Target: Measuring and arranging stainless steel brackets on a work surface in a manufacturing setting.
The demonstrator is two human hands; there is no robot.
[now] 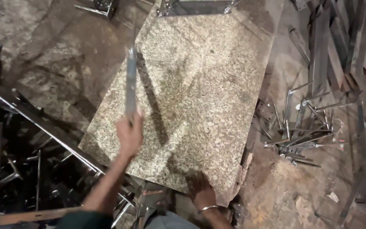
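Observation:
My left hand grips the near end of a flat grey metal strip and holds it raised above the left side of a speckled beige granite slab; the strip casts a dark shadow on the stone. My right hand, with a metal bangle on the wrist, rests flat on the slab's near edge, fingers spread and holding nothing. The slab lies on the dirty workshop floor, its near right corner chipped.
A heap of bent metal brackets and strips lies to the right of the slab. A steel frame with scrap rods sits at the left. Long steel bars lie at the upper right, and a metal bracket sits at the slab's far end.

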